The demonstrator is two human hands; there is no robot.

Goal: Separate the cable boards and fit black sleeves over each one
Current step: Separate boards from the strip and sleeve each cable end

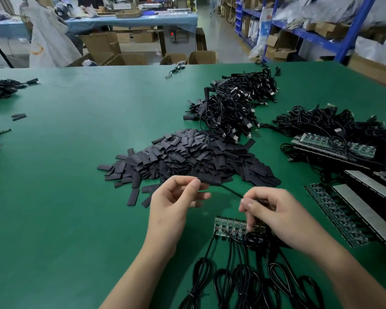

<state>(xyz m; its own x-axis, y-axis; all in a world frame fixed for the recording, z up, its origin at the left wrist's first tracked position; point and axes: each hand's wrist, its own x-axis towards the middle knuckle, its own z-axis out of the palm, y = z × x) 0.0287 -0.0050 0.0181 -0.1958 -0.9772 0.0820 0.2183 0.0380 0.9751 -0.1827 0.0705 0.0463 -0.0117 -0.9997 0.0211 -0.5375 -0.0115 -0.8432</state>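
My left hand (176,197) pinches a flat black sleeve (210,180) between thumb and fingers, just in front of the big pile of black sleeves (187,157). A thin black cable (231,192) runs from the sleeve down to my right hand (274,215), which grips the cable's other end. Below my right hand lies a strip of joined green cable boards (230,227), each with a coiled black cable (243,279) trailing toward me. Whether a board sits inside the sleeve is hidden.
A heap of sleeved cables (236,108) lies beyond the sleeve pile. At the right are more cable bundles (334,123) and stacked board strips (343,210). Loose sleeves (19,117) and cables (0,88) lie far left on the green table (65,175).
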